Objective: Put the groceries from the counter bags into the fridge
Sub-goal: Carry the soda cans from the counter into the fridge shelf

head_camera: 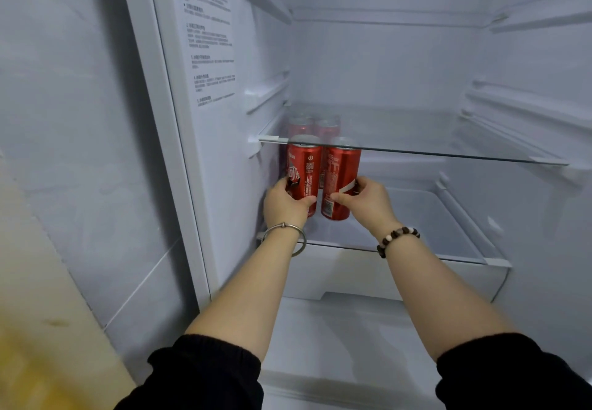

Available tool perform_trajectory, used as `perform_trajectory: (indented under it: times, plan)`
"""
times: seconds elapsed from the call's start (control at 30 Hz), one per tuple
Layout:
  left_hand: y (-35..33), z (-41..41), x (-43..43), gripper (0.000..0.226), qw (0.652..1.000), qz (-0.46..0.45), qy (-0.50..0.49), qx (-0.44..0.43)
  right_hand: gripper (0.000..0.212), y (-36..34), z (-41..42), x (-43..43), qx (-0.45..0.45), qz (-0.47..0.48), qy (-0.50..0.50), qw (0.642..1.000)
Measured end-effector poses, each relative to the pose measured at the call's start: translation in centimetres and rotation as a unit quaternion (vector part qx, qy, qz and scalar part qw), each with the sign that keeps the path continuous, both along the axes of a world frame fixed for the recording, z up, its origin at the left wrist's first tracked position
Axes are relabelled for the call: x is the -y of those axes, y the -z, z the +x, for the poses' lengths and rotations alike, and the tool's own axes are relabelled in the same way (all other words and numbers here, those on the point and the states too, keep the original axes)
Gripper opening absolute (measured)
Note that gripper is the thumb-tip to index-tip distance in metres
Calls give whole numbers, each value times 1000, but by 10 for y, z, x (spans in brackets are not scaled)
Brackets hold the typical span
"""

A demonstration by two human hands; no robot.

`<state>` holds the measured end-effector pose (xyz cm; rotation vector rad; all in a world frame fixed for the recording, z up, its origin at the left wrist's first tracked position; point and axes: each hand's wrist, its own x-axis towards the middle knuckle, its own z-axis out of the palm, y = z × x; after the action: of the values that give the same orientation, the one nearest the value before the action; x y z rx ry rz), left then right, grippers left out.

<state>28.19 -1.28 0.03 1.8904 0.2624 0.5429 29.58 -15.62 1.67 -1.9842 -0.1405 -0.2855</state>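
Glass shelf (448, 143), left hand (283, 203) gripping slim red can (304, 169), right hand (368, 201) gripping 2nd can (341, 169)

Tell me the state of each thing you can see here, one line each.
fridge: open.
left can: upright, below glass shelf.
right can: upright, beside left can.
rear cans: two, upright, behind those.
left hand: grips left can.
right hand: grips right can.

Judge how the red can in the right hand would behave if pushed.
The red can is tall and slim, so it would probably tip if pushed high. Its glossy wall looks slippery. Laid down, it would likely roll.
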Motion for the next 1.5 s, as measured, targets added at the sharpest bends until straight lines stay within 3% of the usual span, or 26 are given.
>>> perform_trajectory:
  times: [0.27, 1.5]
  plan:
    - [-1, 16, 6, 47, 996, -36, -78, 15, 35, 2, 14, -13, 21, -16, 10, 1000]
    - [10, 54, 3, 45, 996, -46, -79, 25, 42, 3, 51, -29, 45, -42, 4, 998]
